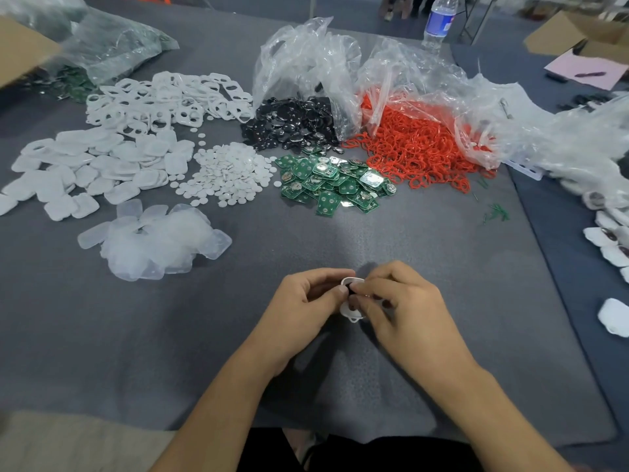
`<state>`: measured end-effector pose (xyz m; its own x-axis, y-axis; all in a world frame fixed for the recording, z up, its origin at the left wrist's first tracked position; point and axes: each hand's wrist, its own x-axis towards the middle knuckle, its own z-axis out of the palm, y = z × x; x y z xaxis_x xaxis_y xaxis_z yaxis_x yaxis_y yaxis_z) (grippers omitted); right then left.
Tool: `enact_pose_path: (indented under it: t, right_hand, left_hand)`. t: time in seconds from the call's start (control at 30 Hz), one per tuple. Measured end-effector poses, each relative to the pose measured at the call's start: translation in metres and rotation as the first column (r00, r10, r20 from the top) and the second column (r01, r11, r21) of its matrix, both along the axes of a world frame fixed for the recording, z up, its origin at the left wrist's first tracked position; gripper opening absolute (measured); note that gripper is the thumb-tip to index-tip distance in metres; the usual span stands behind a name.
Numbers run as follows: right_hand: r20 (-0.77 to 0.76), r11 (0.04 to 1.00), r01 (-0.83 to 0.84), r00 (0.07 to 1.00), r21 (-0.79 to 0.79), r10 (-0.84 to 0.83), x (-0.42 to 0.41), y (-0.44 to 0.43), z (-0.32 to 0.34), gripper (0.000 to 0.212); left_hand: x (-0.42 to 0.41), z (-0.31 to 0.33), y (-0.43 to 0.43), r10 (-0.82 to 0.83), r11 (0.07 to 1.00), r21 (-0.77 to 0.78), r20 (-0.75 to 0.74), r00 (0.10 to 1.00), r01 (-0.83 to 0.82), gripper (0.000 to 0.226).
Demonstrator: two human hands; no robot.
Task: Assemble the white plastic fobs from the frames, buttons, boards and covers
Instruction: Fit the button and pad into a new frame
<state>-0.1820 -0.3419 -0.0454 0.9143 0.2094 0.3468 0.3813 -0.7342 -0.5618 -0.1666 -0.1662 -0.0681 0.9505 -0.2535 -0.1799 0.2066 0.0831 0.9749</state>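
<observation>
I am watching the fingers (332, 292) of the left hand (303, 301) and right hand (405, 301) pinching one white plastic fob (350, 313) over the grey fabric tabletop (442, 240) | beyond, uncountable heaps are lying: green square boards (333, 182), white round discs (228, 172), looped white frames (163, 100), rounded white covers (95, 168) | I am failing to read the blue label on the bottle (439, 22)

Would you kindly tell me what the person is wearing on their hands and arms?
Nothing shows: the left hand and right hand are bare, with no gloves, watch or bracelets, and both forearms are uncovered, with no sleeves in view.
</observation>
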Motion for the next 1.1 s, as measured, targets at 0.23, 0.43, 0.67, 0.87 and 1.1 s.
enact_pose_path:
  t: [0.23, 0.43, 0.67, 0.87, 1.1]
  right_hand:
    - [-0.071, 0.99, 0.07, 0.996, 0.121, -0.062, 0.001, 0.004, -0.001, 0.025]
    - [-0.07, 0.971, 0.119, 0.992, 0.209, -0.106, 0.0, 0.003, -0.006, 0.024]
    - [-0.09, 0.945, 0.173, 0.984, 0.276, -0.153, -0.002, 0.007, -0.011, 0.026]
    - [-0.173, 0.893, 0.261, 0.962, 0.366, -0.21, -0.002, 0.014, -0.009, 0.027]
    - [-0.303, 0.805, 0.356, 0.925, 0.474, -0.231, -0.003, 0.018, -0.011, 0.019]
  left_hand:
    - [-0.002, 0.0, 0.0, 0.0, 1.0, 0.012, 0.05, 0.999, -0.001, 0.028]
    - [-0.001, -0.001, 0.003, -0.023, 1.0, -0.02, 0.058, 0.998, 0.024, 0.029]
    - [0.0, -0.002, 0.003, -0.023, 0.999, 0.05, 0.116, 0.993, 0.017, 0.031]
    - [0.001, -0.004, 0.008, -0.054, 0.999, 0.015, 0.104, 0.993, 0.052, 0.031]
    - [0.001, -0.006, 0.004, -0.023, 0.999, 0.042, 0.131, 0.991, 0.017, 0.03]
